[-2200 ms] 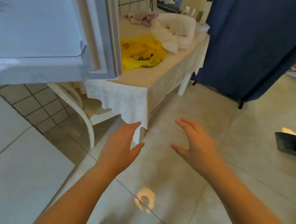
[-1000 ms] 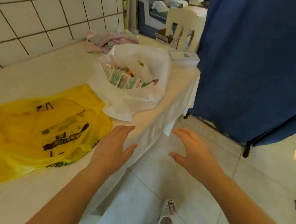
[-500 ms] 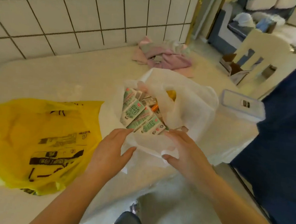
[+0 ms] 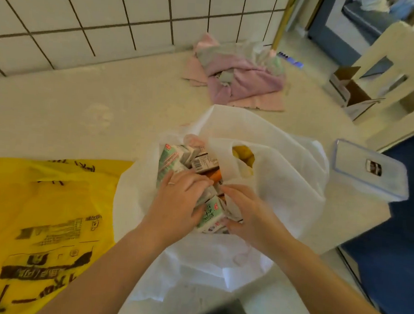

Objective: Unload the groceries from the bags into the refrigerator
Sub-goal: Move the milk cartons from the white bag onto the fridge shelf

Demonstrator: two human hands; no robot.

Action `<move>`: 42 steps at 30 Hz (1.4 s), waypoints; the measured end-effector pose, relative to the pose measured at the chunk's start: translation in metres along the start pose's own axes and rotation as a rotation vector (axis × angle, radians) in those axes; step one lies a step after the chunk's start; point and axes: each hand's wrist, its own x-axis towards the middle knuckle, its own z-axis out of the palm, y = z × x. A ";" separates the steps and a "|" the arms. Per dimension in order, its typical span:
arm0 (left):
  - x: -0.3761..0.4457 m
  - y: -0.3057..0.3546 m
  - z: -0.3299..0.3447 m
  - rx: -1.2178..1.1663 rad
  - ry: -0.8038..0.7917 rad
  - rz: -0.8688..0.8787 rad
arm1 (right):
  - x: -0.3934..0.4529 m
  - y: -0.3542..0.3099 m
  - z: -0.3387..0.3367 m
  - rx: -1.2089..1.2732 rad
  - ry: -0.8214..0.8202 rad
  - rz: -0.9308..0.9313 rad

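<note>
From the head camera, both hands are inside the mouth of the white bag on the table, among a pile of small cartons. To gather them well, close on a few cartons squarely from both sides and lift straight up, so the thin plastic does not snag or drag along.

The left hand reaches in palm down, fingers curled over the top of the pile. The right hand comes in from the other side, fingers bent around the carton between the hands; its fingertips are hidden, so a firm grip is likely but not certain. The yellow bag lies flat to the left.
</note>
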 end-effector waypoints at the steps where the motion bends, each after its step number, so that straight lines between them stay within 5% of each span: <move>1: 0.006 -0.001 0.005 0.021 -0.020 0.004 | 0.004 0.004 0.000 0.000 -0.034 0.005; 12: 0.033 -0.001 0.028 0.363 -0.116 -0.165 | 0.034 0.035 0.017 -0.065 -0.193 -0.064; 18: 0.038 0.004 0.009 0.308 -0.225 -0.211 | 0.036 0.034 0.006 0.019 -0.214 -0.080; 29: -0.040 0.000 -0.023 0.149 0.122 -0.368 | 0.031 0.015 -0.025 -0.087 -0.265 -0.222; 35: -0.074 0.002 -0.009 0.089 0.072 -0.400 | 0.041 -0.002 -0.012 -0.049 -0.311 -0.297; 42: -0.072 0.010 0.009 0.150 0.170 -0.400 | 0.043 -0.003 0.010 0.201 -0.347 -0.178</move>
